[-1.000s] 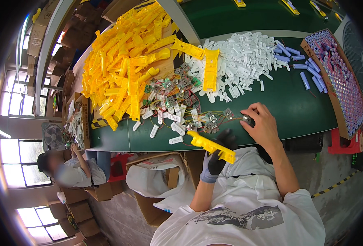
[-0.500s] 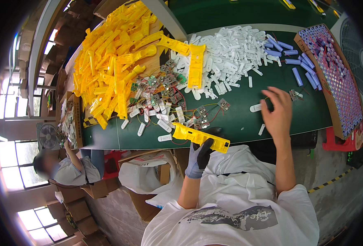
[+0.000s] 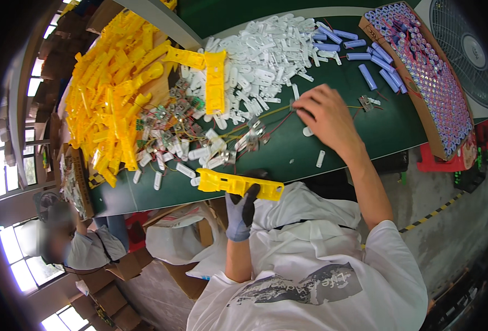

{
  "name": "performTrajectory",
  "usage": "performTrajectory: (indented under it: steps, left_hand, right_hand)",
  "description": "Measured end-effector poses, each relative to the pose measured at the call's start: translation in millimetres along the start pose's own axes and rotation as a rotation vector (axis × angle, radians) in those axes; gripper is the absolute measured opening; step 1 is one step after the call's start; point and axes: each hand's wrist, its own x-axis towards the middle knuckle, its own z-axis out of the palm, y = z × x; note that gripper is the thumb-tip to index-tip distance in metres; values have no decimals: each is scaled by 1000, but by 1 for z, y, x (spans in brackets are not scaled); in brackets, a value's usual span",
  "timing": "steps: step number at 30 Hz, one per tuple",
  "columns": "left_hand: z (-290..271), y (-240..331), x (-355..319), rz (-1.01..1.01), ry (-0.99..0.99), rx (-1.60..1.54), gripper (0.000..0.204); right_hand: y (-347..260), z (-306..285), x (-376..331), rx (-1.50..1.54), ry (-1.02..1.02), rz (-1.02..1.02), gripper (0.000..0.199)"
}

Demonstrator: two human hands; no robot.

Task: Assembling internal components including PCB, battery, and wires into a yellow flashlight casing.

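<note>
My left hand [image 3: 240,214], in a grey and black glove, grips a long yellow plastic shell [image 3: 213,181] at the table's front edge. My bare right hand [image 3: 328,118] hovers over the green table, its fingertips pinched on thin red and yellow wires [image 3: 277,113]. Those wires run left to a small blurred circuit board [image 3: 251,138] by the heap of wired boards [image 3: 172,118]. Partly under the right hand lies a white plastic piece [image 3: 308,132]; another white piece [image 3: 320,159] is nearer me. The exact grip on the wires is blurred.
Yellow shells [image 3: 106,94] pile up at the left, white plastic pieces [image 3: 266,52] at the back middle. Purple battery cells [image 3: 367,77] lie beside a carton of cells [image 3: 440,83] at the right, near a fan [image 3: 472,52]. A co-worker [image 3: 92,248] is at the far left.
My right hand has moved left and closed on wires, pulling them taut from the board heap. The boards near it have shifted. The left hand still holds the yellow shell; the view has turned slightly.
</note>
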Motion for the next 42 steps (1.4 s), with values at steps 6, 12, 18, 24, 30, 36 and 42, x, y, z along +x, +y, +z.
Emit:
performTrajectory:
  steps: [6, 12, 18, 24, 30, 36, 42]
  left_hand:
    - [21, 16, 3, -92, 136, -81, 24]
    - [25, 10, 5, -48, 98, -31, 28]
    - [26, 15, 0, -74, 160, -58, 25]
    - [26, 16, 9, -21, 252, -103, 22]
    - [20, 22, 30, 246, 379, 22, 29]
    - [37, 28, 69, 354, 605, 437, 21]
    - [23, 11, 87, 428, 511, 326, 18]
  right_hand:
    - [47, -40, -17, -288, 217, 316, 14]
    - [38, -50, -33, -113, 396, 441, 21]
    - [-17, -22, -39, 254, 7, 29, 21]
    - [-40, -1, -39, 86, -188, -82, 27]
    - [-43, 17, -27, -52, -118, -54, 20]
    - [-30, 23, -13, 71, -94, 160, 15]
    - [-47, 9, -25, 32, -74, -123, 32]
